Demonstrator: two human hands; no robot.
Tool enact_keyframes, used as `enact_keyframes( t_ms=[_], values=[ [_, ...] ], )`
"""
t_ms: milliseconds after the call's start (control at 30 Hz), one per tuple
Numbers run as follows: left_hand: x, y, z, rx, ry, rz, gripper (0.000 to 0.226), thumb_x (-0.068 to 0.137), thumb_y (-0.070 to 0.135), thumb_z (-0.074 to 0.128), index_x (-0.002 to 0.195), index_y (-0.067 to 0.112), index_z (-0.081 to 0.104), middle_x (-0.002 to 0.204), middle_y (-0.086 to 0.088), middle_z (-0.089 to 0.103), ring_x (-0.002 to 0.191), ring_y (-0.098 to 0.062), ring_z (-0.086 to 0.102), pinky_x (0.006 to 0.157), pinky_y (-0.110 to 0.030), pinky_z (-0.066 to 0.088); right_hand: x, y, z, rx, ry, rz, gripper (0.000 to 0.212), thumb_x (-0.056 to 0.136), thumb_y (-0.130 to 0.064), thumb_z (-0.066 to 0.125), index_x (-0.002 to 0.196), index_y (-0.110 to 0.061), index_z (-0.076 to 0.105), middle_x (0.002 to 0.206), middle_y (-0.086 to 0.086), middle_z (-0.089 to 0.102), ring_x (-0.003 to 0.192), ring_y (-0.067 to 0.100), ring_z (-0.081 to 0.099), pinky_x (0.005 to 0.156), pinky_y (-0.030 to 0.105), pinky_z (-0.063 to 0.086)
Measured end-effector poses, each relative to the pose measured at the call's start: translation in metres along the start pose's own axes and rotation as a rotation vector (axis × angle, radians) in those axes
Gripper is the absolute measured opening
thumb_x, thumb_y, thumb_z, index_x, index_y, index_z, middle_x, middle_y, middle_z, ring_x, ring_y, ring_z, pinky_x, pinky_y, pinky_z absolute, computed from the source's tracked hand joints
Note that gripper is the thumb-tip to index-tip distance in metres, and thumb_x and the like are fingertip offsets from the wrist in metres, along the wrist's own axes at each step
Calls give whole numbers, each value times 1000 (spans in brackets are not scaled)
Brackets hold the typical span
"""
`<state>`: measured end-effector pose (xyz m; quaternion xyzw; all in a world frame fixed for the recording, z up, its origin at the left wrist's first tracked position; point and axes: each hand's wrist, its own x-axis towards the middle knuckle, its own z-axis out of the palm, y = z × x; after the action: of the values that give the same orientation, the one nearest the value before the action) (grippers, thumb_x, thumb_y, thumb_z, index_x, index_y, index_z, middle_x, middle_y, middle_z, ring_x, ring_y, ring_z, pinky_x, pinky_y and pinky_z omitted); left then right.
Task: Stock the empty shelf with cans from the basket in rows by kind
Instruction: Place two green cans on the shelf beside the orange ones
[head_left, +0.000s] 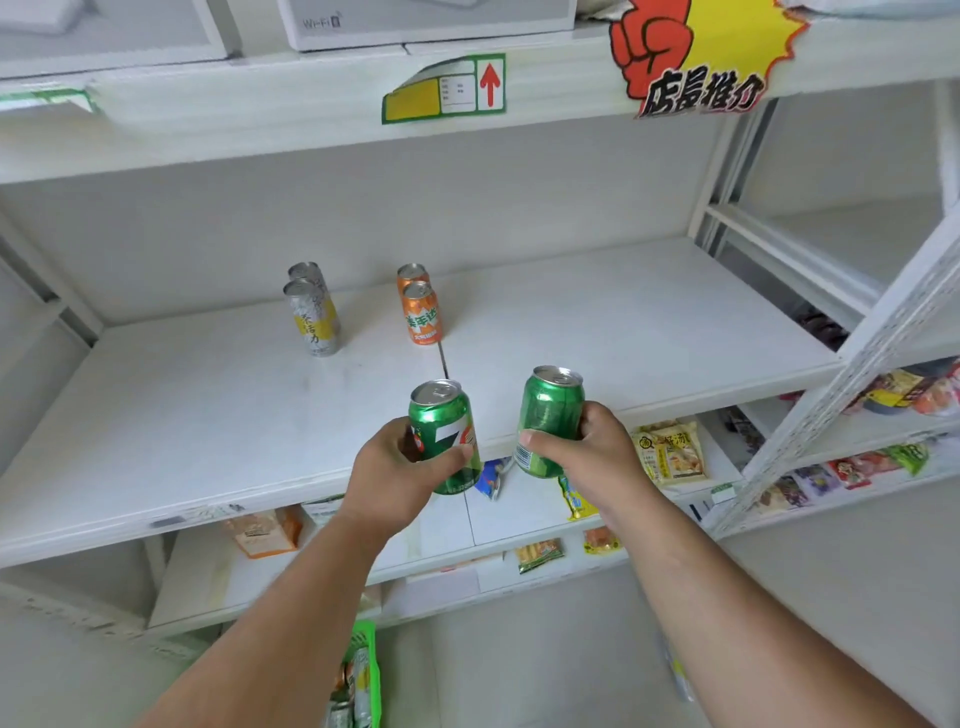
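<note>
A white shelf (597, 322) of a store rack fills the view, with a back wall behind it and a price tag (444, 89) and a red-and-yellow sign (701, 57) on the board above. Toward the back of the shelf stand two silver cans (313, 317), one right behind the other, and to their right, apart from them, two orange cans (422, 312) in the same front-to-back order. All four are upright.

Over the front edge of the shelf, the left hand (400, 473) is wrapped around a green can (445, 434) with a white "7" on it, tilted slightly. The right hand (592, 447) clasps a second green can (548, 421), thumb across its front, also a little tilted. The two cans are held side by side, near but not touching, and clear of the shelf surface.

Lower shelves carry snack packets (670, 449). At the bottom, between the forearms, a green basket (370, 670) shows more cans inside.
</note>
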<state>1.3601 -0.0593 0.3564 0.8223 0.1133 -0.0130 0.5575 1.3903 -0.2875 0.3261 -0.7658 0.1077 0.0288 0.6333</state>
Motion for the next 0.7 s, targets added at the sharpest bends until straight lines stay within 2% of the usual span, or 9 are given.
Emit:
enact_keyframes(
  t_ms=[67,167,333,533,700],
  values=[
    [13,-3,-3,-9,-6,3,36,72,41,86,102,28,70,89,8,75,81,-13,70,62,-26,49,8,-5,2,-10,2,5,39,68,-30,91,101,-20,73,95,-2,79,92,18,77,83,43,64],
    [35,-10,-4,-4,-9,32,41,72,42,86,107,28,69,94,8,74,87,-10,70,71,-26,55,20,-13,6,-37,4,6,38,72,-26,92,104,-22,71,97,-3,79,93,16,76,79,37,63],
    [66,-19,5,-5,-40,56,45,72,42,86,111,28,67,97,9,73,89,-8,69,71,-18,51,46,-11,13,-89,69,9,45,65,-31,94,103,-25,69,97,-2,78,90,15,76,83,43,64],
    [101,-18,34,-1,-115,41,43,70,36,87,108,31,66,98,11,73,93,-6,69,80,-22,54,81,-1,-3,-159,89,13,47,69,-31,92,106,-27,64,99,-7,74,91,11,72,73,28,57],
    [133,-15,69,30,-107,4,50,70,38,88,113,31,65,105,13,68,100,-3,62,85,-26,52,125,15,-22,-187,59,29,52,67,-33,92,109,-29,61,102,-8,72,93,11,72,81,35,62]
  ],
)
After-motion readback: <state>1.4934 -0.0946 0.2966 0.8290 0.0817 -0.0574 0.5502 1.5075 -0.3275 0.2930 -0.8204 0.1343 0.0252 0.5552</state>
